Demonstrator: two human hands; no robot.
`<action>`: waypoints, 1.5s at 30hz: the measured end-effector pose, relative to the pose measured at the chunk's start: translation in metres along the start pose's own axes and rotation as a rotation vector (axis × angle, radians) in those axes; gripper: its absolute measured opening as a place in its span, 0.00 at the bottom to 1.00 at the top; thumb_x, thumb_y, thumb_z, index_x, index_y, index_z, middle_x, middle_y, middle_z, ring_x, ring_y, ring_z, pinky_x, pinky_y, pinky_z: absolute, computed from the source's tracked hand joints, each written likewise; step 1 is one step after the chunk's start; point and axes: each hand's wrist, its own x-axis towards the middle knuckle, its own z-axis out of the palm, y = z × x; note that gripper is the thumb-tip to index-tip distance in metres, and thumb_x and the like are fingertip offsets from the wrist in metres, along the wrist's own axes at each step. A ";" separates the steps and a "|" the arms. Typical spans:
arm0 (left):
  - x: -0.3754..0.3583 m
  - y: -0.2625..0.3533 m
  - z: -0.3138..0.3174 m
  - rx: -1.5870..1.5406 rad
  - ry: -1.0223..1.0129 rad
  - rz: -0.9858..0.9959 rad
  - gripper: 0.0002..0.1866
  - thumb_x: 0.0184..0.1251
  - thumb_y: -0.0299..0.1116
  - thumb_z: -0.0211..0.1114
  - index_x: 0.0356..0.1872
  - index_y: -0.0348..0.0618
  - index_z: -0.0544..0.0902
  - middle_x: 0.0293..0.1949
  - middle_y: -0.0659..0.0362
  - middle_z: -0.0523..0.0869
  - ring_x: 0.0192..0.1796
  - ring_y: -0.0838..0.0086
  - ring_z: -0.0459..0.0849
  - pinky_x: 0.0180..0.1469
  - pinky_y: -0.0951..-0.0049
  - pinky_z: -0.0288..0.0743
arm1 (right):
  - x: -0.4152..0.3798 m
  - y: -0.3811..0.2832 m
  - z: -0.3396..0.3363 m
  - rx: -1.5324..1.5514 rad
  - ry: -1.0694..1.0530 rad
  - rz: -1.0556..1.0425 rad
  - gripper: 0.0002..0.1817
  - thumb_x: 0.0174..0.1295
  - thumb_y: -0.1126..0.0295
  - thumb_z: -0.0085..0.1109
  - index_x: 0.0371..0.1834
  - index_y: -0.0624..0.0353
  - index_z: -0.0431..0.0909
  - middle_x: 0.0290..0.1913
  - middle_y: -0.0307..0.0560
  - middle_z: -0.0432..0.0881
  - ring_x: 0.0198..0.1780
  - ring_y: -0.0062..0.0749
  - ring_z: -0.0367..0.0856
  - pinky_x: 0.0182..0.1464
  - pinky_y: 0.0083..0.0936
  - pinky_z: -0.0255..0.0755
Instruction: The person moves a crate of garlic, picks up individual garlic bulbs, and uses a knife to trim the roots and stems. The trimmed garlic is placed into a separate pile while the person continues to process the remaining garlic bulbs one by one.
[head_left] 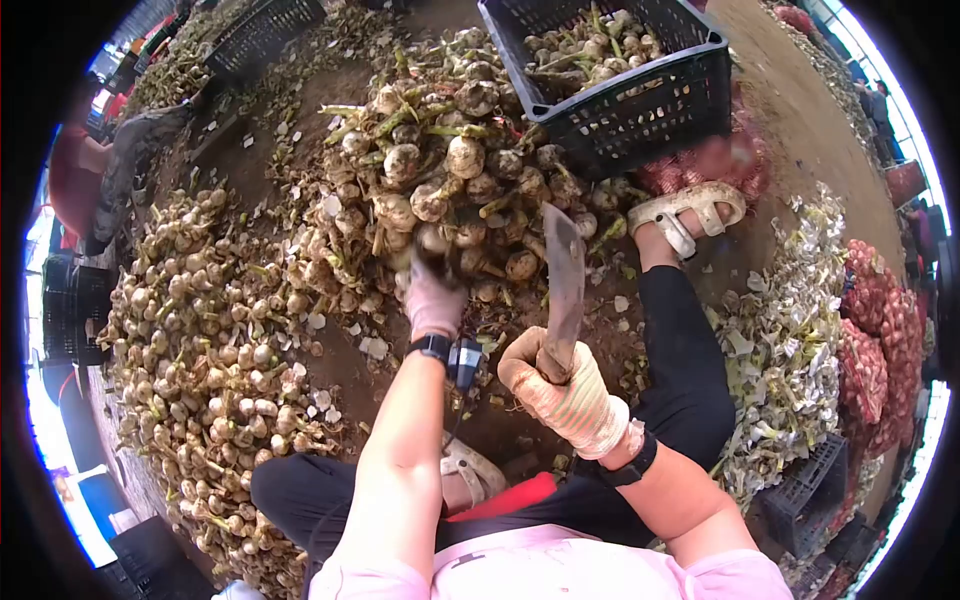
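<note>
My right hand [570, 395], in a striped, soiled glove, is closed around the handle of a knife [565, 275]. Its broad, stained blade points up and away from me. My left hand [436, 300], in a pale glove, reaches into the near side of a heap of garlic bulbs [465, 157] with stalks and dirt on them. Motion blur and shadow smear the left fingers among the bulbs, so their grip cannot be made out. One bulb [432, 238] lies right at those fingertips.
A black crate [640, 125] holding trimmed garlic stands beyond the heap, by red mesh sacks [745, 160]. Many loose bulbs [215, 400] spread on the left. Cut stalks and skins [790, 370] lie on the right near full red net bags [875, 345]. Another person [130, 165] sits far left.
</note>
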 end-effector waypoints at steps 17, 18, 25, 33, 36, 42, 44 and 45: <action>-0.139 -0.017 -0.119 -0.967 -0.672 0.185 0.15 0.57 0.31 0.65 0.44 0.36 0.78 0.35 0.63 0.82 0.36 0.81 0.79 0.39 0.79 0.75 | 0.003 0.044 -0.017 -0.453 0.020 -0.129 0.04 0.55 0.73 0.60 0.28 0.58 0.75 0.19 0.36 0.74 0.22 0.17 0.71 0.25 0.19 0.66; -0.147 -0.019 -0.128 -0.875 -0.606 0.233 0.15 0.58 0.29 0.63 0.46 0.36 0.79 0.35 0.65 0.82 0.37 0.84 0.77 0.40 0.81 0.72 | 0.001 0.043 -0.014 -0.617 -0.012 -0.267 0.05 0.52 0.72 0.61 0.28 0.57 0.74 0.19 0.40 0.74 0.22 0.24 0.73 0.25 0.22 0.67; -0.184 -0.012 -0.162 -0.051 0.006 0.927 0.12 0.42 0.27 0.63 0.33 0.44 0.82 0.30 0.55 0.81 0.37 0.58 0.76 0.41 0.64 0.70 | 0.018 0.066 -0.030 -0.985 -0.189 -0.549 0.06 0.48 0.72 0.62 0.25 0.57 0.74 0.16 0.47 0.71 0.18 0.37 0.72 0.24 0.26 0.67; -0.194 -0.016 -0.191 0.038 0.396 0.907 0.09 0.45 0.28 0.70 0.30 0.44 0.83 0.27 0.57 0.80 0.33 0.62 0.77 0.36 0.67 0.71 | 0.011 0.083 -0.024 -0.463 -0.180 -0.071 0.06 0.56 0.70 0.59 0.29 0.61 0.76 0.21 0.35 0.75 0.24 0.17 0.70 0.27 0.19 0.67; -0.203 -0.008 -0.187 -0.560 0.117 0.638 0.13 0.55 0.36 0.66 0.40 0.41 0.81 0.29 0.60 0.82 0.33 0.70 0.81 0.44 0.68 0.74 | 0.003 0.081 -0.015 -0.430 -0.297 0.084 0.08 0.56 0.68 0.58 0.30 0.61 0.76 0.25 0.36 0.78 0.25 0.17 0.71 0.28 0.20 0.69; -0.204 -0.027 -0.172 -1.185 -0.346 0.221 0.21 0.59 0.25 0.60 0.55 0.38 0.70 0.44 0.58 0.79 0.48 0.74 0.79 0.50 0.74 0.74 | -0.010 0.039 -0.004 -0.477 -0.291 0.054 0.07 0.55 0.69 0.57 0.30 0.61 0.75 0.22 0.36 0.76 0.25 0.17 0.71 0.28 0.20 0.68; -0.205 -0.021 -0.171 -1.117 -0.404 0.226 0.24 0.58 0.23 0.60 0.57 0.39 0.68 0.45 0.58 0.79 0.48 0.74 0.78 0.51 0.74 0.74 | -0.009 0.040 -0.004 -0.700 -0.261 -0.108 0.06 0.53 0.70 0.59 0.31 0.60 0.75 0.19 0.38 0.75 0.22 0.22 0.73 0.27 0.22 0.69; -0.204 -0.020 -0.171 -1.051 -0.456 0.232 0.27 0.56 0.21 0.61 0.59 0.40 0.65 0.47 0.58 0.78 0.49 0.73 0.78 0.52 0.73 0.73 | -0.010 0.039 -0.002 -0.697 -0.265 -0.107 0.06 0.53 0.70 0.59 0.31 0.60 0.75 0.19 0.38 0.75 0.22 0.22 0.73 0.27 0.22 0.69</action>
